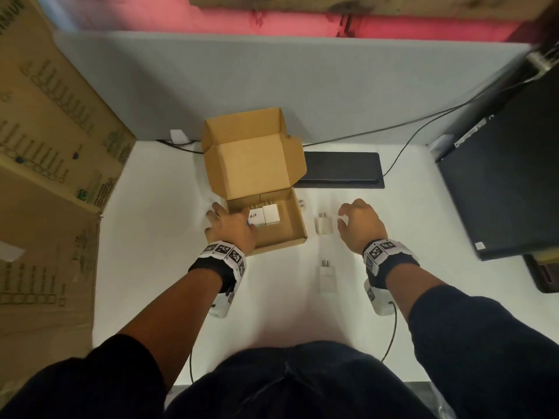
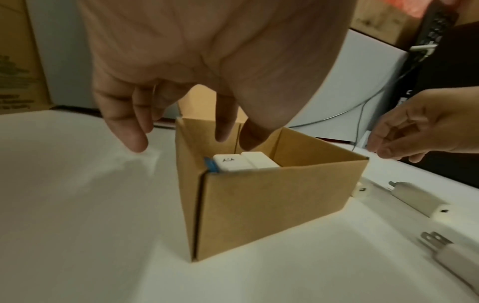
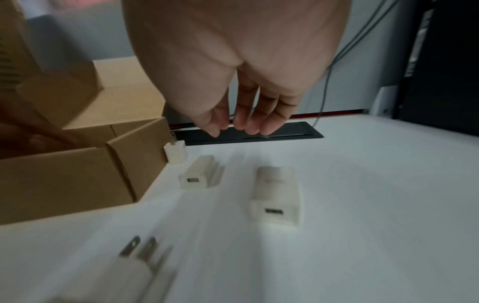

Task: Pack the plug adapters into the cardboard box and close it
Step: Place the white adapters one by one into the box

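Note:
A small cardboard box (image 1: 298,220) (image 2: 272,205) stands open on the white table, its lid (image 1: 254,164) tilted back. Two white plug adapters (image 1: 270,217) (image 2: 259,161) lie side by side inside, the left one (image 2: 232,162) with handwriting on it, next to something blue (image 2: 210,165). My left hand (image 1: 233,226) (image 2: 230,127) hovers over the box's left rim, fingers loose, thumb and forefinger dipping inside and holding nothing. My right hand (image 1: 360,223) (image 3: 241,123) hangs empty above the table. Several more white adapters lie right of the box (image 1: 323,226) (image 3: 197,174) (image 3: 277,196) (image 1: 327,278).
A large printed carton (image 1: 45,131) lines the left side. A black computer case (image 1: 508,176) stands at the right, with cables (image 1: 393,131) running behind. A flat black pad (image 1: 341,169) lies behind the adapters. A grey partition (image 1: 272,80) closes the back.

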`<action>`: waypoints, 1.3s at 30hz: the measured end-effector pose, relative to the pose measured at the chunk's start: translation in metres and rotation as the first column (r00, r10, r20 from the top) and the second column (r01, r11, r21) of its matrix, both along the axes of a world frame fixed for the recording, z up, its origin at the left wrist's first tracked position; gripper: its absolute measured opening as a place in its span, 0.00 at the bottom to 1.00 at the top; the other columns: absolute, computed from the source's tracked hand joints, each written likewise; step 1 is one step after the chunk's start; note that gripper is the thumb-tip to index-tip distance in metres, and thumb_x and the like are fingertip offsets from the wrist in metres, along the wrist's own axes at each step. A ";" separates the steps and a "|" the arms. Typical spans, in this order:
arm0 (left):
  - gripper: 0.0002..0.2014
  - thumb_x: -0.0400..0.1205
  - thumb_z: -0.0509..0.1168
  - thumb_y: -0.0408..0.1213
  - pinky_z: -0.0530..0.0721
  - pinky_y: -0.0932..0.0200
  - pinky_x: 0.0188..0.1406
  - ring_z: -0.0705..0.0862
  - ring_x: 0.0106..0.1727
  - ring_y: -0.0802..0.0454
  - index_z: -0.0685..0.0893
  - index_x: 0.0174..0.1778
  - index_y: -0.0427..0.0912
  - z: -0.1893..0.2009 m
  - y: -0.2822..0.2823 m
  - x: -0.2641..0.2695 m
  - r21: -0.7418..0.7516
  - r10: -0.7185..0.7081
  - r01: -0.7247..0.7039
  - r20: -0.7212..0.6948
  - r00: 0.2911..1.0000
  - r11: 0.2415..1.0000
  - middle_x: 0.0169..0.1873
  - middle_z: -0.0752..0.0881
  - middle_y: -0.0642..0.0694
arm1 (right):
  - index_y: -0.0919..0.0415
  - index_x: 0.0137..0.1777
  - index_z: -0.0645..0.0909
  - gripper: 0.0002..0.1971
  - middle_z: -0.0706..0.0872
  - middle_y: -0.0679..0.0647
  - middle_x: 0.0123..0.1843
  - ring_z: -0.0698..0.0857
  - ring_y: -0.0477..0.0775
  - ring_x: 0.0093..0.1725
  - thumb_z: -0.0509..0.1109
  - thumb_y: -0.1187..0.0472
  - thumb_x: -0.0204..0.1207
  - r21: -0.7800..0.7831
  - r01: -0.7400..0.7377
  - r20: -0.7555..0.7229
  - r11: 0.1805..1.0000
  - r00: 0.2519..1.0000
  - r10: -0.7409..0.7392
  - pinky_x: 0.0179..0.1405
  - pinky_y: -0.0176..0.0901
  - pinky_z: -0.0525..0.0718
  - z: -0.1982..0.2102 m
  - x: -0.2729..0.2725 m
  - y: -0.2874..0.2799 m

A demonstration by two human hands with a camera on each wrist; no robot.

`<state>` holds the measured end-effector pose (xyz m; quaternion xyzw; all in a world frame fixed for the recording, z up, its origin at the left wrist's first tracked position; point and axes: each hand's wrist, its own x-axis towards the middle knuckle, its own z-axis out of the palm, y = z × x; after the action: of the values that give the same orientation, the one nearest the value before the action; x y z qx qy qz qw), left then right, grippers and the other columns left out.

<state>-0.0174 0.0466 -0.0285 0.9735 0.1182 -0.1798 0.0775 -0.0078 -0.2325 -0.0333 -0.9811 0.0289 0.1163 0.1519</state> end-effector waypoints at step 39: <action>0.26 0.82 0.57 0.46 0.83 0.30 0.60 0.58 0.78 0.31 0.69 0.76 0.72 -0.025 -0.011 0.003 -0.180 -0.210 0.198 -0.052 0.976 0.964 0.80 0.60 0.39 | 0.50 0.57 0.82 0.10 0.86 0.53 0.60 0.76 0.62 0.63 0.69 0.53 0.78 -0.341 -0.453 -0.079 0.823 0.887 0.455 0.60 0.58 0.71 0.007 0.044 0.125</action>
<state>-0.0144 0.0358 -0.0534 0.9631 0.0039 -0.2305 0.1388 0.0360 -0.1072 -0.0259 -0.9710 -0.1856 0.1393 -0.0573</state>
